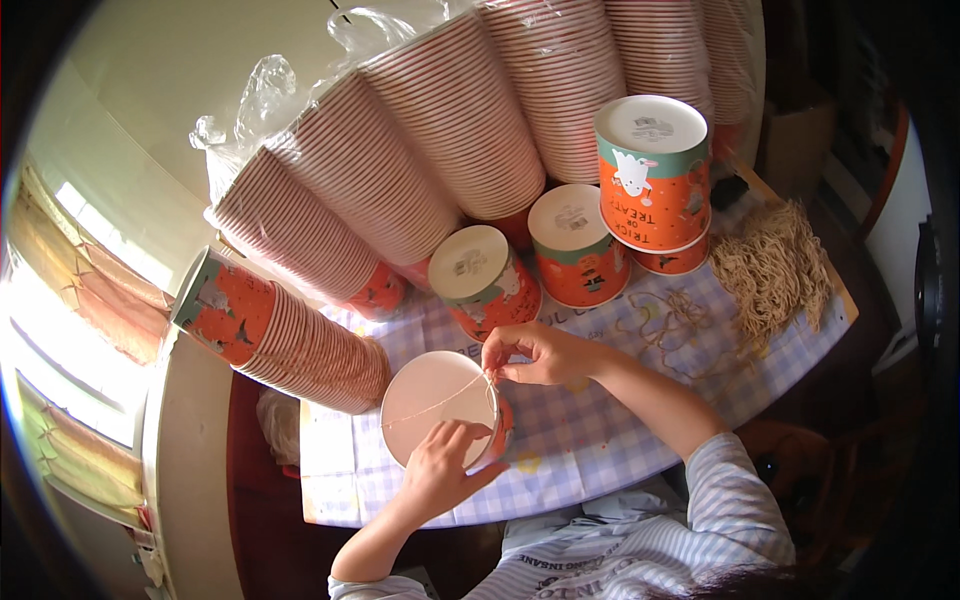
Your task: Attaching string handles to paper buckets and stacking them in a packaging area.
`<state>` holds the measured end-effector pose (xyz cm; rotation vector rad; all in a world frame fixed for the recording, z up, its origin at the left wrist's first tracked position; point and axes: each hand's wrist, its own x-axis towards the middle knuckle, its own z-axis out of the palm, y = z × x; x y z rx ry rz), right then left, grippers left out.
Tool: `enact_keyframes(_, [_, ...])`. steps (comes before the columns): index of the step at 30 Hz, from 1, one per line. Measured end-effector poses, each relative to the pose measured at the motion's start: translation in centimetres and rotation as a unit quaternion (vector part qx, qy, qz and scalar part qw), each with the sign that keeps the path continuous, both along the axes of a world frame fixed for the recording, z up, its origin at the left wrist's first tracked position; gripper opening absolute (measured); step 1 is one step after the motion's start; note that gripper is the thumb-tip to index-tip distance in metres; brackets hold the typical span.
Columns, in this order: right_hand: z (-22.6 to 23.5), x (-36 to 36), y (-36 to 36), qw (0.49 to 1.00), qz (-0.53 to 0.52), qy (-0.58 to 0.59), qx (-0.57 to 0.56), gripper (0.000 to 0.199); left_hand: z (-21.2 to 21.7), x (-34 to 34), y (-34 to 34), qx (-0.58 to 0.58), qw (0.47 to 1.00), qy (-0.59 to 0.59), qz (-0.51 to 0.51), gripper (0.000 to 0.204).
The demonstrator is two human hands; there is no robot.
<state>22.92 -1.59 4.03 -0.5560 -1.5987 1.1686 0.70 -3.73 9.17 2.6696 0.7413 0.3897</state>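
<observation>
L hand [440, 462] is gripping the paper cup [440, 408] from below, cup lying on its side on the table [590, 440], white base facing up. R hand [535, 355], fingers pinched narrow, is holding the twine [440, 400] at the cup's upper-right rim; twine running left across the base.

An orange paper cup [440, 408] lies tipped on its side on the checked surface [590, 440], its white round bottom facing up toward the camera. A thin tan string [432, 402] runs taut across that white bottom, from the left rim to the upper right rim.
</observation>
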Motion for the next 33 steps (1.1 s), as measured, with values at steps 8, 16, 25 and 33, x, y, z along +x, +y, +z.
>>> enact_keyframes(8, [0.9,-0.9,-1.3,0.989,0.09,0.12,-0.016,0.017,-0.5,-3.3,0.3,0.152,0.986,0.043,0.052,0.013])
enact_keyframes(16, [-0.2,-5.7,-4.1,0.999,-0.014,-0.033,0.02,0.037,-1.9,-7.0,2.2,0.235,0.961,-0.027,0.141,0.015])
enact_keyframes(25, [-6.3,-10.2,-8.1,0.963,-0.167,0.161,-0.14,0.042,-8.3,-6.9,-1.7,0.062,0.897,-0.313,0.305,0.025])
enact_keyframes(33, [-6.9,-11.7,-8.2,0.944,-0.179,0.204,-0.187,0.044,-12.1,-1.5,-4.4,-0.497,0.645,-0.537,0.222,0.021])
